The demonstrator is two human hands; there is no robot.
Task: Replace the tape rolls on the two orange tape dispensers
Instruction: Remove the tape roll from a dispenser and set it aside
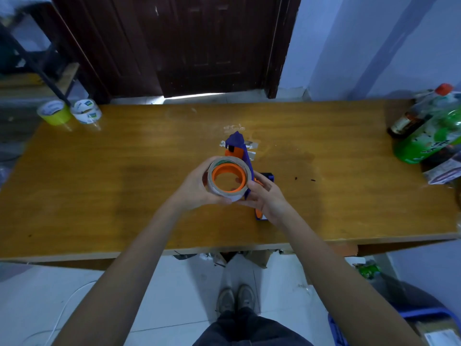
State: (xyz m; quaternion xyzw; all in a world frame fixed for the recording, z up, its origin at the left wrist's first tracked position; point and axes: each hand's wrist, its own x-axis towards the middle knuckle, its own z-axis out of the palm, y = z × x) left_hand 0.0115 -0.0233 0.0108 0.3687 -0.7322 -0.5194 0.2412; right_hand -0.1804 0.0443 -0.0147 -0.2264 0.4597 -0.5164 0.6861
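I hold an orange and blue tape dispenser (238,146) above the middle of the wooden table (124,176). A pale tape roll (219,193) sits around its orange hub (228,177). My left hand (197,188) grips the roll from the left, thumb under it. My right hand (268,201) grips the dispenser's handle at the right; an orange and blue end (260,217) sticks out below the palm. Two spare rolls stand at the table's far left corner: a yellow roll (53,112) and a white printed roll (86,111).
Bits of white tape (250,146) lie on the table behind the dispenser. Bottles, one green (429,138) and one dark (409,122), and a packet (444,172) crowd the right end. A dark door (199,46) stands beyond the table. Boxes lie on the floor right.
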